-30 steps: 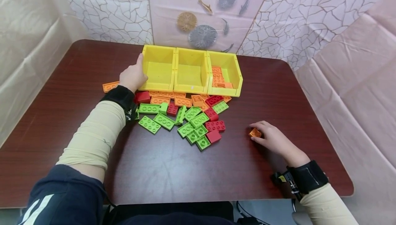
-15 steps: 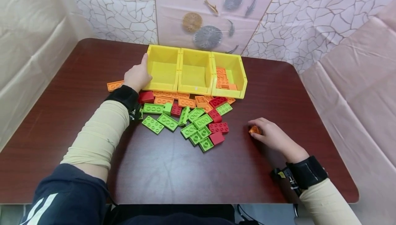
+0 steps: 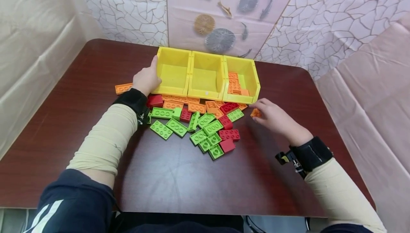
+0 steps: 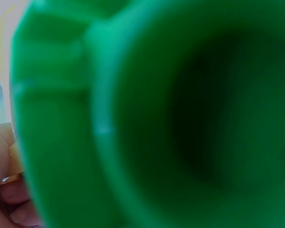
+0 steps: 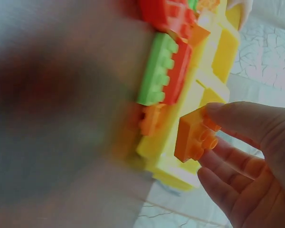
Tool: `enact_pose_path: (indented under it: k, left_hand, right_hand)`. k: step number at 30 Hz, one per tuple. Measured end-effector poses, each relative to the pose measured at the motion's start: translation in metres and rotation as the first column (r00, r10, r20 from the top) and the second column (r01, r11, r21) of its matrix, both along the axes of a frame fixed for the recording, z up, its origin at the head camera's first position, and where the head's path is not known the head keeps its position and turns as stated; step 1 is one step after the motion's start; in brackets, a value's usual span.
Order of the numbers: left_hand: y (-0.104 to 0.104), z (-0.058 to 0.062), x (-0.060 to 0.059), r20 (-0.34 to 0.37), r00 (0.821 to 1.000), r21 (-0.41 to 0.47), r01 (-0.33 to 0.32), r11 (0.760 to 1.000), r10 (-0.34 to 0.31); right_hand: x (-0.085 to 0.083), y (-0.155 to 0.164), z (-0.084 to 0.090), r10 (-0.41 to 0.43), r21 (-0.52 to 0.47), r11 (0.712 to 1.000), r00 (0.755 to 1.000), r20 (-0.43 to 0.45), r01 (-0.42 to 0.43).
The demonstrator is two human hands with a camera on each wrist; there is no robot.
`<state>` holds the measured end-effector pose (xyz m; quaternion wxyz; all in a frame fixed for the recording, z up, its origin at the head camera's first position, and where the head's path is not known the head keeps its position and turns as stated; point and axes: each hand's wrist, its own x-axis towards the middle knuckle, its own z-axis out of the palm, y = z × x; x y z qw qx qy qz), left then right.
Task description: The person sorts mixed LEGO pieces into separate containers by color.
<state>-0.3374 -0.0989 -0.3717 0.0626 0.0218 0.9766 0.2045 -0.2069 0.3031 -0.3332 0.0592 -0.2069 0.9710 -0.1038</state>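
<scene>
My left hand (image 3: 146, 80) holds the left end of a yellow three-compartment bin (image 3: 205, 78), thumb along its side wall. A large blurred green toy brick (image 4: 61, 152) hides most of the left wrist view. My right hand (image 3: 272, 117) pinches a small orange toy brick (image 5: 190, 135) between thumb and fingers, near the bin's front right corner. Several orange bricks (image 3: 234, 82) lie in the right compartment; the left and middle ones hold none. In front of the bin spreads a loose pile of green bricks (image 3: 213, 127), red bricks (image 3: 229, 134) and orange bricks (image 3: 196, 107).
A lone orange brick (image 3: 123, 88) lies left of the bin, beside my left wrist. The dark brown table (image 3: 179, 183) ends at a patterned backdrop (image 3: 134, 16) behind the bin. Pale cloth (image 3: 365, 94) hangs on the right side.
My right hand has carried the orange brick from the right part of the table forward and left, up to the bin's corner. My left hand keeps its place on the bin.
</scene>
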Motion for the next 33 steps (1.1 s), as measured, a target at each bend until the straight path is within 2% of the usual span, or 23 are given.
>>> enact_pose_path:
  k: [5,8,13,21,28,33]
  left_hand:
    - [0.000,0.000,-0.001,-0.002,1.000,0.003,-0.006,1.000,0.006]
    - [0.000,-0.001,-0.002,-0.007,1.000,0.006,-0.008,1.000,0.008]
    - [0.001,-0.001,-0.002,0.010,1.000,0.011,-0.017,1.000,0.017]
    - [0.002,0.000,-0.003,0.023,0.999,0.003,-0.026,1.000,0.026]
    - [0.001,0.000,-0.003,0.018,1.000,0.006,-0.022,1.000,0.022]
    - [0.001,0.000,-0.002,0.013,1.000,0.005,-0.027,1.000,0.027]
  right_hand:
    - [-0.025,-0.011,0.012,0.055,-0.002,0.998,0.994,-0.099,-0.055]
    - [-0.038,-0.018,0.016,0.062,-0.003,0.998,0.991,-0.115,-0.063]
    - [-0.055,-0.028,0.015,0.052,0.024,0.998,0.994,-0.092,-0.050]
    - [-0.080,-0.035,0.004,0.050,0.053,0.998,0.995,-0.085,-0.046]
    - [-0.096,-0.037,-0.005,0.145,0.052,0.988,0.988,-0.051,-0.143]
    - [-0.106,-0.038,-0.007,0.169,0.072,0.983,0.985,-0.020,-0.167]
